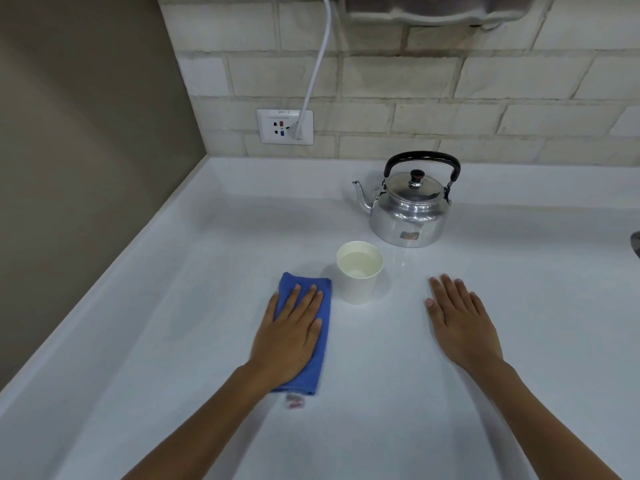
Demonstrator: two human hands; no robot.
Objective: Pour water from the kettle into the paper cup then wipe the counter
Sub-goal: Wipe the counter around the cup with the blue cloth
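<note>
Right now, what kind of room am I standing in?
Most likely a kitchen or pantry corner. A metal kettle and a paper cup of water stand on a white counter, against a tiled wall with a socket.

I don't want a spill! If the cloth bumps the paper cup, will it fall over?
Probably it would slide or wobble. The paper cup is thin and narrower at its base, so it could tip, though the water inside likely steadies it. The blue cloth lies close beside it, so wipe gently.
</note>
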